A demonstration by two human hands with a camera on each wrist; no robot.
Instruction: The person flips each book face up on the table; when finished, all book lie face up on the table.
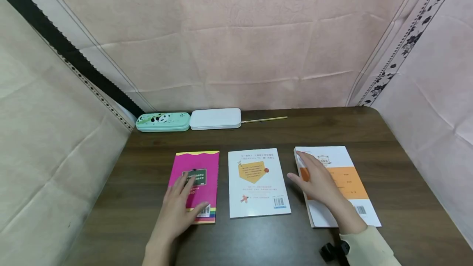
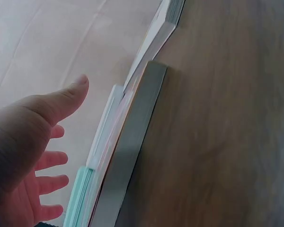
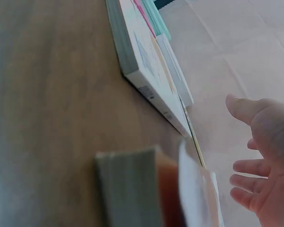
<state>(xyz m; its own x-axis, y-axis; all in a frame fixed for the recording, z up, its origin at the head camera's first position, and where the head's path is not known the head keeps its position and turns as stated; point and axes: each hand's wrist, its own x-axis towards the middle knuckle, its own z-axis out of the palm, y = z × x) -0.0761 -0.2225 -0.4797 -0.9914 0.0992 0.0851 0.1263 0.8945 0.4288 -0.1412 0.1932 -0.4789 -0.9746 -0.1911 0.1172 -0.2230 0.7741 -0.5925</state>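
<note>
Three books lie in a row on a dark wooden table. Over the magenta book [image 1: 210, 163] at the left is my left hand [image 1: 175, 212], its fingers spread. In the left wrist view this hand [image 2: 26, 137] shows above that book's page edge [image 2: 128, 151], holding nothing. Between the hands lies a white book [image 1: 258, 196] with a yellow label and a barcode. My right hand [image 1: 318, 182] is over the left part of a white and orange book [image 1: 349, 180]. Its fingers are extended and grip nothing. The right wrist view shows that book's thick page block [image 3: 130, 189] close by.
At the table's back edge stand a mint panda-print case [image 1: 162, 122] and a white case [image 1: 215, 119], with a thin gold stick [image 1: 264, 120] at their right. Pale cloth [image 1: 240, 52] hangs behind and on both sides. A black device [image 1: 334, 251] sits at the right wrist.
</note>
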